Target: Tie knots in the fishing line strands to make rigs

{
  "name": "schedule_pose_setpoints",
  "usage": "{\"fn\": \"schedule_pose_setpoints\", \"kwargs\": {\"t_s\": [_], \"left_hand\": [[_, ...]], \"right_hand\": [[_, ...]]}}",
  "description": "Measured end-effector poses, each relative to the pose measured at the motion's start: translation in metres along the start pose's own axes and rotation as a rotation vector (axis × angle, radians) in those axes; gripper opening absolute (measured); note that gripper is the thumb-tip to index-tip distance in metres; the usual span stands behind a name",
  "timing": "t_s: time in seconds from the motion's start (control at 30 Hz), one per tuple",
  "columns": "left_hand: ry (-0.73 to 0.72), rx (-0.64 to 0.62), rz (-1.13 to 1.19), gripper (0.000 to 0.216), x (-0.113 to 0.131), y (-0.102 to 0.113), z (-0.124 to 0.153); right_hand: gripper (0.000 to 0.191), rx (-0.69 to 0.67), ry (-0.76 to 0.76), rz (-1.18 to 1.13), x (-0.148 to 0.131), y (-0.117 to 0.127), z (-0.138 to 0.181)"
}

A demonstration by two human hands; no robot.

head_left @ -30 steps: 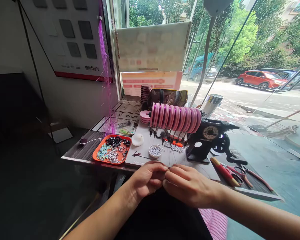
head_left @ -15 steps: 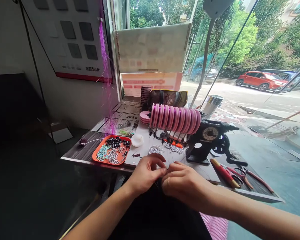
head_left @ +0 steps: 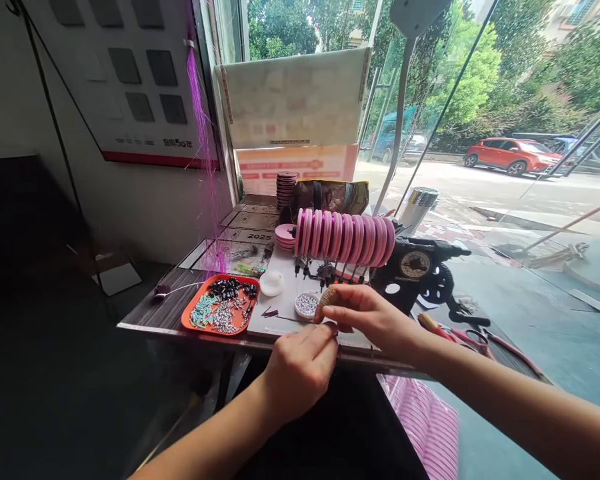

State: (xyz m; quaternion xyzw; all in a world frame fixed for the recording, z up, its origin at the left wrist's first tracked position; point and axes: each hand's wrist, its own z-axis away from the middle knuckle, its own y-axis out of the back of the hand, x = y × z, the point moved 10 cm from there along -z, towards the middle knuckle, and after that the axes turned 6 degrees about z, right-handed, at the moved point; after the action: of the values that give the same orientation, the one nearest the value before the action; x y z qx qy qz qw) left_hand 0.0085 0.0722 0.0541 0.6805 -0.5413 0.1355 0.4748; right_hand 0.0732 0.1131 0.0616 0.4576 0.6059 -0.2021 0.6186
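Note:
My left hand [head_left: 303, 367] is closed in front of the table's near edge, fingertips pressed together. Just above it, the fingers of my right hand [head_left: 363, 310] are bent into a pinch, close against the left fingertips. What either hand holds is too fine or hidden to make out. A thin dark strand [head_left: 293, 319] stretches left from near my fingers over the white board [head_left: 260, 325]. Behind the right fingertips is a small white dish of silvery beads [head_left: 305, 304]. Beyond stands a black hand-cranked winder [head_left: 410, 267] carrying a row of pink discs [head_left: 345, 237], with thin lines hanging below them.
An orange tray [head_left: 185, 319] of small black, teal and silver parts stands left, beside a white round lid [head_left: 272, 283]. Scissors [head_left: 473, 339] and pliers [head_left: 517, 357] lie right. Pink discs in wrapping [head_left: 425, 427] sit below the table. Purple strands [head_left: 200, 113] hang at the wall.
My right hand has risen and moved forward, now over the beads' side of the board. My left hand has dropped slightly and turned knuckles up. The view has shifted a little right.

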Motion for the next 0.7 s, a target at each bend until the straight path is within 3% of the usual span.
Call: {"fn": "schedule_pose_setpoints", "kwargs": {"t_s": [0.07, 0.13, 0.2, 0.23, 0.33, 0.47, 0.57, 0.7], "left_hand": [[0.323, -0.030, 0.399, 0.010, -0.027, -0.004, -0.002], [0.722, -0.091, 0.796, 0.007, -0.052, -0.027, 0.011], [0.932, -0.173, 0.982, 0.013, -0.060, -0.045, 0.021], [0.970, -0.202, 1.013, 0.015, -0.062, -0.050, 0.023], [0.997, -0.226, 1.036, 0.017, -0.067, -0.056, 0.025], [0.942, -0.181, 0.992, 0.013, -0.066, -0.052, 0.024], [0.816, -0.067, 0.890, 0.008, -0.063, -0.038, 0.020], [0.354, 0.155, 0.407, 0.007, -0.039, 0.004, 0.008]], "right_hand": [[0.016, 0.041, 0.180, 0.244, -0.019, 0.001, 0.014], [0.011, 0.019, 0.446, 0.610, -0.041, -0.013, 0.033], [0.017, -0.047, 0.713, 0.963, -0.050, -0.037, 0.054], [0.021, -0.070, 0.813, 1.097, -0.048, -0.048, 0.062], [0.028, -0.031, 0.941, 1.264, -0.043, -0.059, 0.071], [0.028, -0.110, 0.906, 1.221, -0.037, -0.065, 0.070], [0.025, -0.151, 0.643, 0.913, -0.039, -0.053, 0.055], [0.025, -0.035, 0.205, 0.258, -0.026, -0.018, 0.025]]}}
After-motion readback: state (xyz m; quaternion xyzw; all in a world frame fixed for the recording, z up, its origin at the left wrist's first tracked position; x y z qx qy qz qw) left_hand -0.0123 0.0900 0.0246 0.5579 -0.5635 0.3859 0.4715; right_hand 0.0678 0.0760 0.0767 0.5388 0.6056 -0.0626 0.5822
